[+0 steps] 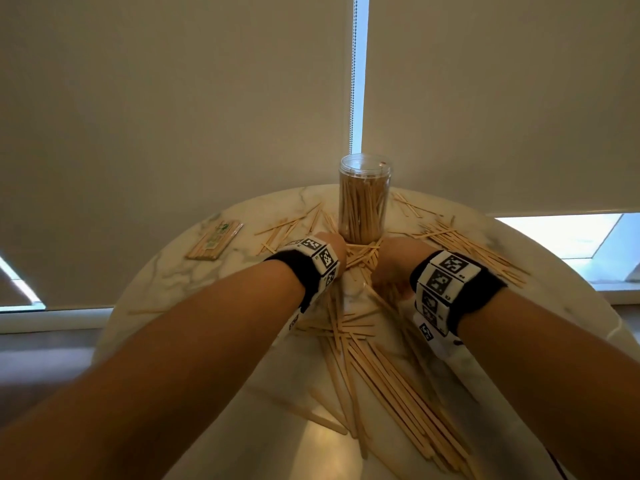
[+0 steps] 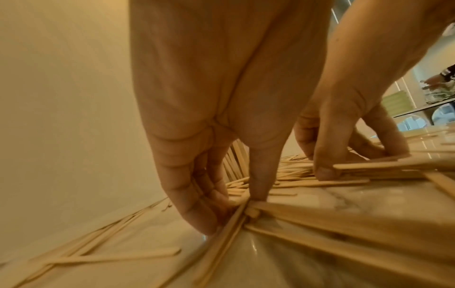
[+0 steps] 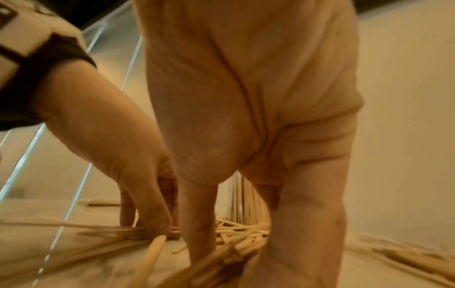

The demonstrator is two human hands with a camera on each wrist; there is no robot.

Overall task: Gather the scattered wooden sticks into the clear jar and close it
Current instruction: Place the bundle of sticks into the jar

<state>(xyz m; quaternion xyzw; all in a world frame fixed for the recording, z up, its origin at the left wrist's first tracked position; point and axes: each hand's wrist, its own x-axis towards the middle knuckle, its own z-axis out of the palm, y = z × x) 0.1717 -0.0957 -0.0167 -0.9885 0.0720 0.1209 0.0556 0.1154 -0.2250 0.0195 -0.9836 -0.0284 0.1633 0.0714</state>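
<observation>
Sticks, thin, flat and of pale wood, are seen fanned across the near part of the round white marble-patterned table, with looser scatters further out to either side. Just past that fan, both hands are lowered onto a small heap of them. The left hand is shown with its fingers curled down and pinching a few stick ends against the thumb; the right hand is likewise set fingertips-down among sticks, its fingers bent around a loose bunch (how firmly cannot be told from the blur). Behind the hands the tall clear plastic jar is stood upright, already well filled with sticks; whether a lid is on it cannot be made out. A flat wrapped pack of sticks is left apart at the far left. Such sticks are judged light, stiff and slippery on the polished top, so they are best raked into a parallel bundle and taken around the middle, lest ends splay or slide free.
</observation>
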